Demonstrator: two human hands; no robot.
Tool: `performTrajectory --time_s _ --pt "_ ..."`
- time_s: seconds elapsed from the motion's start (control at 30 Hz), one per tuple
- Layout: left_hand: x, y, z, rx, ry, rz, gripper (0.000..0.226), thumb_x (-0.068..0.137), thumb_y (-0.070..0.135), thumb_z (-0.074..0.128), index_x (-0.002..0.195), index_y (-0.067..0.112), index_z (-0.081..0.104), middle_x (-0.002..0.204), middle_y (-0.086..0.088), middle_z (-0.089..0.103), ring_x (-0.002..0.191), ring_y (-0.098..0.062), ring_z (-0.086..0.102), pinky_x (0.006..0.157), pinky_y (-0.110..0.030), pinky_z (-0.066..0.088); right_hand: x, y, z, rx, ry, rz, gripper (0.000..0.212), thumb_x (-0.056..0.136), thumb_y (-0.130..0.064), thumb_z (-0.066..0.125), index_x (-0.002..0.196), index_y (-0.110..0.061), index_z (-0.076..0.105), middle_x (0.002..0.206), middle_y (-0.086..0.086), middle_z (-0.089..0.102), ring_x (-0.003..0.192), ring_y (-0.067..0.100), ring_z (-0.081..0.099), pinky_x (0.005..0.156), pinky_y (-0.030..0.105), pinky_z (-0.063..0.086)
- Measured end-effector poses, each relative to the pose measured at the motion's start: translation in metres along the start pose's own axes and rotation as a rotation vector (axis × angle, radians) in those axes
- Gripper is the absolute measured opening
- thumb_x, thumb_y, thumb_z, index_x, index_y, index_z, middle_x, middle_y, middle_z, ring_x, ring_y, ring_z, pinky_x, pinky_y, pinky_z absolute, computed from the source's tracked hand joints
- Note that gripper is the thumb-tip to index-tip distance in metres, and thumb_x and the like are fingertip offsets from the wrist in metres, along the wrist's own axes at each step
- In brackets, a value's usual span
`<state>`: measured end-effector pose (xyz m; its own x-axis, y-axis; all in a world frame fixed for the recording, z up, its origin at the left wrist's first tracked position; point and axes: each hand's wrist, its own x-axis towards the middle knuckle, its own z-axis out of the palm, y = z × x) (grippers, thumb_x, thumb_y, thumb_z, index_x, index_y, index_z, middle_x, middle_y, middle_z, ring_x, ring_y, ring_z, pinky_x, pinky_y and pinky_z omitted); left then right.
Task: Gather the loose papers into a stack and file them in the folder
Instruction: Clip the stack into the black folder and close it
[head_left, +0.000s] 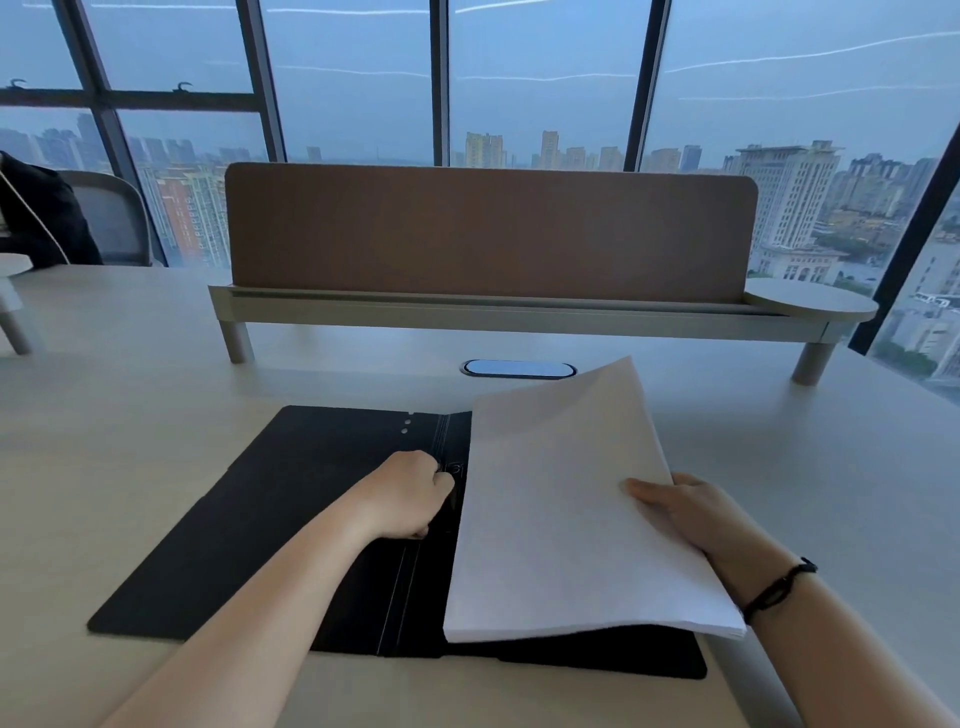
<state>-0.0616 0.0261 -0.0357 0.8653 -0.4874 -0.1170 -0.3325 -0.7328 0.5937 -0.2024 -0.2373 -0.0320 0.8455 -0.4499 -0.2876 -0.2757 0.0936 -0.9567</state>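
Observation:
A black folder (249, 525) lies spread open on the pale desk, spine running front to back. A stack of white papers (566, 514) hovers tilted over the folder's right half, hiding most of it. My right hand (680, 514) grips the stack's right edge, thumb on top. My left hand (413, 493) rests on the spine, fingers curled around the clip there, partly hidden by the papers' left edge.
A brown divider panel (488, 234) on a raised shelf (519, 312) crosses the desk's far side. An oval cable port (518, 368) sits just beyond the folder. A grey chair (117, 218) stands at far left, before tall windows.

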Motion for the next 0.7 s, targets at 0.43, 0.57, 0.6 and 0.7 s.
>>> performTrajectory --time_s 0.43,0.57,0.6,0.7 --pt "-0.001 0.001 -0.002 -0.012 -0.015 -0.012 0.028 0.099 0.021 0.036 0.073 0.011 0.036 0.066 -0.007 0.045 0.051 -0.018 0.059 0.044 -0.022 0.042 -0.001 -0.007 0.001 0.023 -0.044 -0.006 0.016 0.094 -0.009 0.063 0.100 0.004 0.069 0.071 0.013 0.077 0.052 0.025 0.072 0.048 0.031 0.060" --pt "-0.001 0.002 -0.004 0.109 0.017 0.021 0.038 0.099 0.021 0.037 0.062 0.014 0.032 0.057 -0.003 0.043 0.045 -0.017 0.040 0.049 -0.029 0.029 -0.003 -0.012 -0.002 0.081 -0.033 -0.034 0.014 0.090 -0.010 0.068 0.097 0.002 0.072 0.088 0.019 0.078 0.063 0.030 0.072 0.062 0.037 0.061" --pt "-0.001 0.001 -0.004 0.096 0.008 0.018 0.037 0.099 0.021 0.037 0.063 0.014 0.033 0.057 -0.004 0.044 0.042 -0.016 0.042 0.048 -0.028 0.030 -0.003 -0.011 -0.001 0.082 -0.045 -0.031 0.014 0.090 -0.010 0.068 0.097 0.001 0.072 0.087 0.018 0.078 0.062 0.030 0.072 0.059 0.036 0.062" --pt "-0.002 0.001 -0.005 -0.025 -0.039 -0.026 0.029 0.101 0.021 0.035 0.073 0.012 0.035 0.056 -0.007 0.045 0.038 -0.012 0.055 0.040 -0.020 0.034 -0.001 -0.005 0.006 0.054 -0.074 -0.010 0.014 0.093 -0.008 0.065 0.097 0.003 0.070 0.074 0.014 0.078 0.054 0.026 0.073 0.048 0.030 0.059"
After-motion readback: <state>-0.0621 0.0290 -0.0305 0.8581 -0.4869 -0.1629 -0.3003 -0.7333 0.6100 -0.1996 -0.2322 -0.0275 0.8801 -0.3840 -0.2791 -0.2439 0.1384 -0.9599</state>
